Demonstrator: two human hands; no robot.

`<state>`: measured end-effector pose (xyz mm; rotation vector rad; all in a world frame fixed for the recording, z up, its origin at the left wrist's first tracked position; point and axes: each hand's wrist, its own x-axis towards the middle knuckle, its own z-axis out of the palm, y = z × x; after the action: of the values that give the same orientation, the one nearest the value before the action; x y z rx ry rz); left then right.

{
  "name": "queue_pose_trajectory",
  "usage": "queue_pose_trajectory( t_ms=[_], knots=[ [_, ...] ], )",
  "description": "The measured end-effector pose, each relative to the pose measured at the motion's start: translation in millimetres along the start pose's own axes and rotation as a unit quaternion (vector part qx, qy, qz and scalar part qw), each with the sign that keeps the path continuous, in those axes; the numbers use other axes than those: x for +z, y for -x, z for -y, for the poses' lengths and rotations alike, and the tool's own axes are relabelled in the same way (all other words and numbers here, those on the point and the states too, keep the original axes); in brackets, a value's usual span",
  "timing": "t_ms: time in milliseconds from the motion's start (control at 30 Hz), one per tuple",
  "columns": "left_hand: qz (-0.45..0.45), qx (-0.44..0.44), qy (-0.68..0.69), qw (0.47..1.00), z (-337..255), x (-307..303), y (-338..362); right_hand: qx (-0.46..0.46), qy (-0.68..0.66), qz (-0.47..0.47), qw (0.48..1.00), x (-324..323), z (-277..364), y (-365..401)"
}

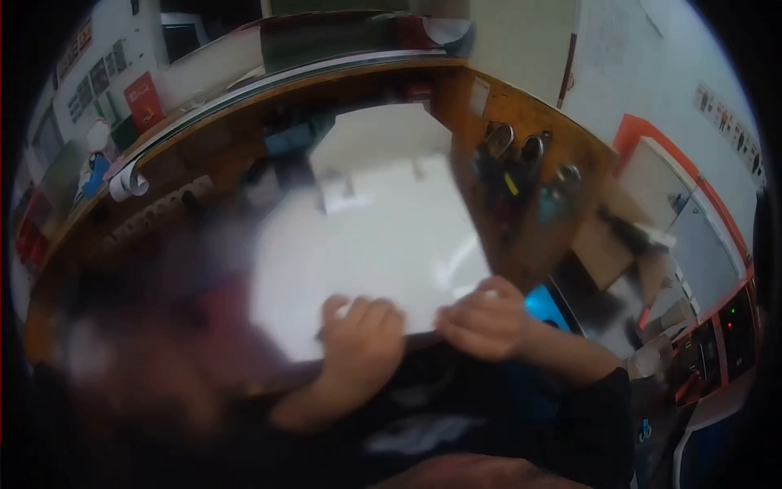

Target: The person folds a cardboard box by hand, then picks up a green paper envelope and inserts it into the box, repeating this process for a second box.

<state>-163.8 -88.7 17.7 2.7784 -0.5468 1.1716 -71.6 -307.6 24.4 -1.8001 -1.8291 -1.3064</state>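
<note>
A large white panel (366, 253) with cut-off corners fills the middle of the view, tilted up in front of my body. A smaller white piece (383, 134) adjoins its far edge, where two short fittings show. My left hand (364, 338) is closed over the near edge, fingers curled onto the white face. Farther right, my right hand (486, 319) grips the same edge near its right corner, knuckles up. Both thumbs are mostly hidden. Motion blurs the panel's surface and left side.
Behind the panel runs a wooden bench back (562, 122), with several dark-handled tools (509, 175) hanging on its right part. A cardboard box (603, 248) and a lit blue screen (544, 306) are at the right. Beyond stands a red-framed machine (717, 216).
</note>
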Motion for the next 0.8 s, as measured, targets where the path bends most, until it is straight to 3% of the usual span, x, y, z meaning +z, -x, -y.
queue_pose_trajectory(
  t_ms=[33,100,233,500,600,700,800],
  knots=[
    [0.055,-0.013,0.026,0.998,5.9,-2.0,9.8,0.035,-0.073,0.005,0.997,1.3,1.1,1.3],
    [0.023,-0.035,0.039,0.998,11.7,-4.2,27.5,0.102,-0.22,0.017,0.97,3.0,2.0,3.6],
    [0.027,-0.052,0.165,0.985,19.4,-17.4,56.5,0.204,-0.304,-0.024,0.93,13.8,16.2,12.7],
    [0.196,-0.081,0.462,0.861,25.6,-33.5,93.6,0.191,-0.338,-0.225,0.894,34.3,41.4,14.8],
    [0.184,-0.104,0.494,0.843,25.3,-21.3,105.3,0.165,-0.377,-0.266,0.872,35.4,42.7,13.1],
    [0.118,-0.221,0.606,0.755,8.2,-14.7,115.9,0.169,-0.451,-0.263,0.836,34.4,50.8,6.3],
    [0.106,-0.26,0.548,0.788,-2.6,-22.8,101.3,0.202,-0.433,-0.264,0.838,24.4,53.9,-3.7]
  ],
)
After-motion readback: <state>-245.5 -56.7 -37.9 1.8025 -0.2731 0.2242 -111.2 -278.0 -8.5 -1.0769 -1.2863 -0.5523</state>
